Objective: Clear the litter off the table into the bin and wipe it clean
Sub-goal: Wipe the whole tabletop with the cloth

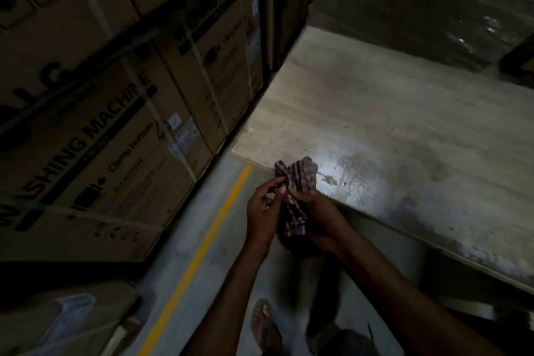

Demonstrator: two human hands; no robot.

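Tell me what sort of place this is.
Likely a warehouse or appliance storeroom: stacked washing machine cartons, a yellow line painted on the concrete floor, and a worn, stained table.

The cardboard boxes (95,136) read "WASHING MACHINE", "LG" and "Clamp bottom".

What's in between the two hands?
A bunched-up checked cloth, seen in the head view. The left hand pinches it and the right hand grips it.
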